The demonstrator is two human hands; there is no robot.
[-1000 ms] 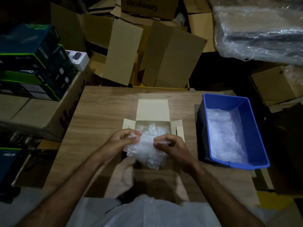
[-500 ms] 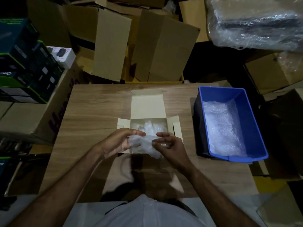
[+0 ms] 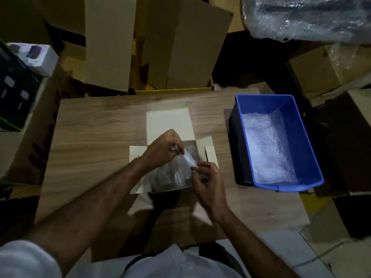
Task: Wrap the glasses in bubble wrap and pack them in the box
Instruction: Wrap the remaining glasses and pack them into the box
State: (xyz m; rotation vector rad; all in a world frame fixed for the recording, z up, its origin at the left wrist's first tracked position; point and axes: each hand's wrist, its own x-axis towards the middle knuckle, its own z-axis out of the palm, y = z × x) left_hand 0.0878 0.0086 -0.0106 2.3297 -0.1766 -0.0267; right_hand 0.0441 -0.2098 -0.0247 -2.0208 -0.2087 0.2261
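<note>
A small pale cardboard box [image 3: 167, 122] lies open in the middle of the wooden table, its lid flap folded away from me. A bubble-wrapped bundle [image 3: 176, 171] sits down inside the box. My left hand [image 3: 163, 150] reaches over the box's far left part and pinches the top edge of the wrap. At the box's near right corner my right hand [image 3: 206, 183] pinches the wrap's right edge. No glass shows through the wrap.
A blue plastic bin [image 3: 267, 103] with bubble wrap [image 3: 267, 149] in it stands on the table's right side. Cardboard cartons [image 3: 180, 43] crowd the floor behind the table. Dark product boxes [image 3: 14, 93] are stacked at the left.
The bundle went from in front of the box down into it. Both hands moved forward with it, the left further than the right.
</note>
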